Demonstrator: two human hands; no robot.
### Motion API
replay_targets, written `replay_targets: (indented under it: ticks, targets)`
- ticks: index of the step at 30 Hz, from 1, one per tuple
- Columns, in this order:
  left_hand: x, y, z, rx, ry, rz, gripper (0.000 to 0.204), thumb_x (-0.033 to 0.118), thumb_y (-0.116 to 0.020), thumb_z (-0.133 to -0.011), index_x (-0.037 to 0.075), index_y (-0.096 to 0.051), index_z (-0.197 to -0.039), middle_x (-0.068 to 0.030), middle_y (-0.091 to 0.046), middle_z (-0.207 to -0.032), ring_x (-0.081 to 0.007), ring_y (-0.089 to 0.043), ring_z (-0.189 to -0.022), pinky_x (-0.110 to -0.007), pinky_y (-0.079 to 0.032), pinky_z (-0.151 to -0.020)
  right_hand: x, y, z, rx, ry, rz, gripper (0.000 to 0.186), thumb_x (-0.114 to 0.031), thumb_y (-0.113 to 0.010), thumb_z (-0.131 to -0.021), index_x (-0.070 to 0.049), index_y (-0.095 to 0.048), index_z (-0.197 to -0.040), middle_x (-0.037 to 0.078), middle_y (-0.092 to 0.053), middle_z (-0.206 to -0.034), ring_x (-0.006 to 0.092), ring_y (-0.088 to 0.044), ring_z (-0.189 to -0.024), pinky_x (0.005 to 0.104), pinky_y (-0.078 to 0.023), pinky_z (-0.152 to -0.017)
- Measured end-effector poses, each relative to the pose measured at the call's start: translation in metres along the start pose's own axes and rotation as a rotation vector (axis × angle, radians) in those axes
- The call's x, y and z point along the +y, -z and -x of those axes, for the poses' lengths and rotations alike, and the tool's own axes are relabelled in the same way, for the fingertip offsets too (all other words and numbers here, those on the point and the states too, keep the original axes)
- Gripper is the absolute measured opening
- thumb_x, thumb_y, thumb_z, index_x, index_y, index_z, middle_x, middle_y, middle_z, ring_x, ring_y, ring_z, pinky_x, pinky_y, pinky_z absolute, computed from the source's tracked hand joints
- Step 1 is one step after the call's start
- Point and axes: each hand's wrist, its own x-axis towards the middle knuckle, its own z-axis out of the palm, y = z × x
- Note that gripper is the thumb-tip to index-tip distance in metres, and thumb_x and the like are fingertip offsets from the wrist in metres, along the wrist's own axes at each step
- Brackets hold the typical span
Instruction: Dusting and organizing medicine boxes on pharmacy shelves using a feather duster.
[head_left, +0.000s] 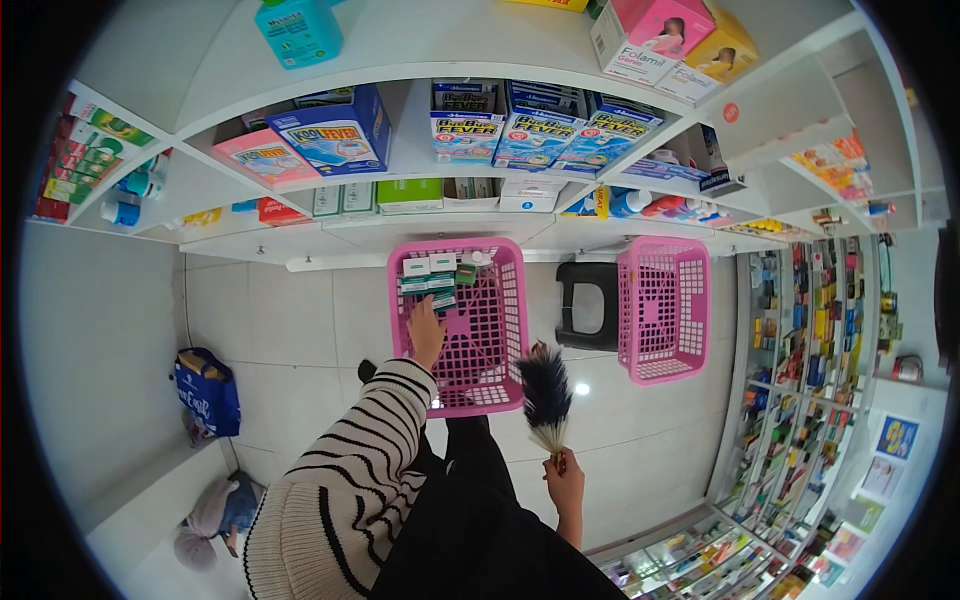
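Inside a pink plastic basket (508,320), small white, teal and green boxes (440,275) are grouped at the far left corner. My left hand (427,335) reaches into that basket from below, fingers slightly apart and touching the lower boxes. My right hand (563,480), to the right below the basket, is closed round the pale handle of a dark feather duster (545,395), which points upward beside the basket's right edge.
White shelves (400,60) with medicine boxes and bottles run ahead. A black stool (590,335) and second pink basket (690,310) stand right of mine. A blue bag (205,390) lies left on the tiled floor (280,320). Packed shelving (820,330) lines the right.
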Motion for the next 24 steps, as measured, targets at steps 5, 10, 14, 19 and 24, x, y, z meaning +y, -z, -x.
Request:
replay_targets:
  ticks: [5, 10, 14, 19, 24]
  targets:
    - [0.006, -0.015, -0.003, 0.154, 0.130, -0.010, 0.053, 0.008, -0.071, -0.068, 0.010, -0.040, -0.111, -0.0108, -0.049, -0.109, -0.0308, -0.047, -0.104, -0.045, -0.037, -0.083, 0.003, 0.020, -0.022, -0.027, 0.007, 0.059, 0.029, -0.011, -0.060, -0.078, -0.003, -0.054, -0.105, 0.011, -0.062, -0.071, 0.0197, -0.062, -0.060, 0.0312, -0.049, -0.058]
    - [-0.005, -0.013, -0.005, 0.099, -0.023, 0.073, 0.046, 0.006, -0.071, -0.065, 0.009, -0.042, -0.101, -0.0122, -0.052, -0.097, -0.0310, -0.051, -0.094, -0.043, -0.038, -0.080, 0.002, 0.023, -0.037, -0.060, 0.016, 0.056, 0.030, -0.011, -0.061, -0.078, -0.003, -0.054, -0.105, 0.012, -0.062, -0.071, 0.0199, -0.062, -0.059, 0.0312, -0.048, -0.057]
    - [-0.011, 0.011, 0.012, 0.010, 0.049, 0.501, 0.044, 0.010, -0.074, -0.066, 0.006, -0.045, -0.099, -0.0123, -0.053, -0.087, -0.0294, -0.054, -0.085, -0.038, -0.043, -0.073, 0.002, 0.012, -0.043, -0.066, 0.091, 0.004, 0.030, -0.011, -0.061, -0.077, -0.002, -0.053, -0.106, 0.012, -0.062, -0.069, 0.0200, -0.062, -0.059, 0.0313, -0.048, -0.057]
    - [-0.008, 0.088, 0.060, -0.287, 0.206, 1.499, 0.041, 0.002, -0.063, -0.079, 0.004, -0.041, -0.114, -0.0072, -0.053, -0.108, -0.0168, -0.052, -0.103, -0.031, -0.043, -0.087, -0.015, -0.008, -0.039, -0.083, 0.083, -0.159, 0.034, -0.008, -0.059, -0.079, -0.001, -0.048, -0.111, 0.011, -0.061, -0.072, 0.0178, -0.061, -0.058, 0.0297, -0.048, -0.055]
    - [-0.009, 0.163, 0.091, -0.297, 0.267, 1.908, 0.044, 0.027, -0.057, -0.087, 0.006, -0.040, -0.121, -0.0071, -0.053, -0.114, -0.0201, -0.052, -0.105, -0.037, -0.042, -0.091, -0.042, -0.039, -0.019, -0.147, 0.158, -0.392, 0.052, -0.002, -0.054, -0.080, -0.005, -0.031, -0.126, 0.008, -0.058, -0.076, 0.0122, -0.053, -0.057, 0.0238, -0.045, -0.053]
